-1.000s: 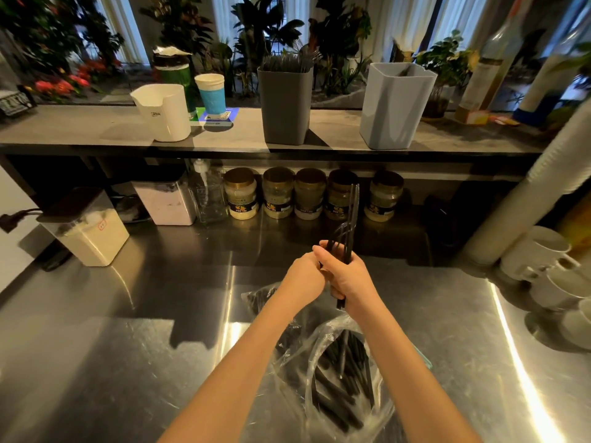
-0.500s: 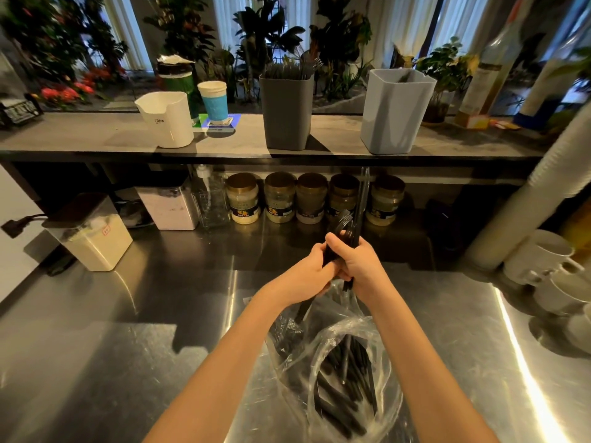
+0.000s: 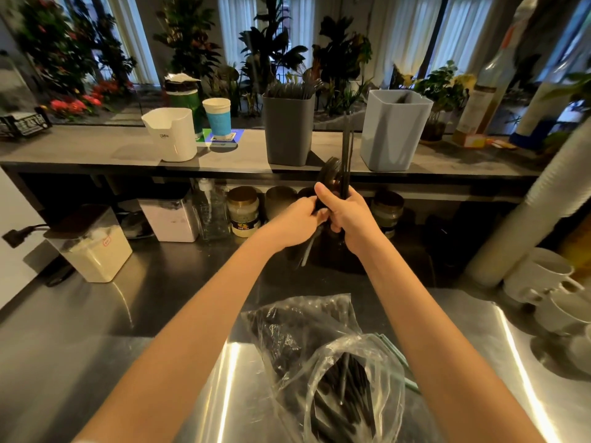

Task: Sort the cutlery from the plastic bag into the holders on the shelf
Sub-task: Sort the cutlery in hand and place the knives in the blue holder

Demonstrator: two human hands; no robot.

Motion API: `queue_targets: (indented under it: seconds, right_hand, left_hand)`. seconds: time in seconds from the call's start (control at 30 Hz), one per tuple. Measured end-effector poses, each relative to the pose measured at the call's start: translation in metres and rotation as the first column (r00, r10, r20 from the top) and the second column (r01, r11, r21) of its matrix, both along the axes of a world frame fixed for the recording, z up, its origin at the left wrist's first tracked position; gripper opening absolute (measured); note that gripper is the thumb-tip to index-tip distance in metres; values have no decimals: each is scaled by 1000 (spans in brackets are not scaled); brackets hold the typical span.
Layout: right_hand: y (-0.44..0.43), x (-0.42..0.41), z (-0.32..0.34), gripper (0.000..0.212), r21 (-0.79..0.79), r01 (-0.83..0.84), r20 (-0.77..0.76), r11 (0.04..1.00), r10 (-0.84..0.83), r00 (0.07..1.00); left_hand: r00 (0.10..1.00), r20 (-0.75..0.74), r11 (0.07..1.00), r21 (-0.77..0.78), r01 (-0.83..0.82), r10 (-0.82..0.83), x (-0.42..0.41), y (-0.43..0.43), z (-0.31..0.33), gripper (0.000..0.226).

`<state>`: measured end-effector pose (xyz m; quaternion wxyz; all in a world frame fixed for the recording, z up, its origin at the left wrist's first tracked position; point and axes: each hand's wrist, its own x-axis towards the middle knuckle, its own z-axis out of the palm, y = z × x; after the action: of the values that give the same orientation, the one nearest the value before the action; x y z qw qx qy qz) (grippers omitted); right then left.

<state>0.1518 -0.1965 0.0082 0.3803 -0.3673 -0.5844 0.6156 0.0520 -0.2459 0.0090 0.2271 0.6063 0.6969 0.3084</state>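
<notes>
Head view: left hand (image 3: 295,223) and right hand (image 3: 349,219) lifted cutlery (image 3: 346,155), perhaps forks, higher.

We look across a steel counter (image 3: 96,330) whose brushed top throws back long bright streaks of light. Behind it runs a grey shelf (image 3: 80,145), and in the dark recess beneath it a row of jars (image 3: 244,207) stands near a lidded tub of white powder (image 3: 92,254). Beyond the shelf we see tall windows hung with pale curtains (image 3: 236,30) — soft daylight comes through them — fronted by leafy plants (image 3: 271,52) and red flowers (image 3: 76,103). At the right, white mugs (image 3: 543,276) sit by a tilted white stack of cups (image 3: 527,203). A white wall (image 3: 9,199) edges the left.
</notes>
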Motion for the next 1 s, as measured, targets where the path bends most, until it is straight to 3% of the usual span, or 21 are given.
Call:
queue_targets:
  seconds: [0.1,0.23,0.3,0.47,0.63,0.77,1.0]
  right_hand:
    - [8,0,5,45,20,-39,0,999,39,999]
    - [15,-2,7,33,37,-128,-35,991,129,991]
    - [18,-10,20,29,99,-136,5,986,137,991]
    - [37,-36,55,19,171,-112,22,979,110,994]
    - [66,-66,86,26,216,-109,-3,970,112,994]
    - [93,-92,100,27,273,-49,17,961,46,999]
    - [141,-119,114,21,159,105,32,982,-111,993]
  left_hand:
    - [994,85,992,106,-73,64,-6,7,25,32]
    - [909,408,964,201,-177,82,-24,23,50,21]
    - [883,465,948,244,-203,69,-34,33,60,15]
    - [938,345,936,314,-161,45,-61,55,88,15]
    - [913,407,929,338,-151,1,-89,78,120,9]
    - [938,345,893,408,-189,40,-108,105,137,9]
    - [925,360,782,540,-311,119,-130,148,144,11]
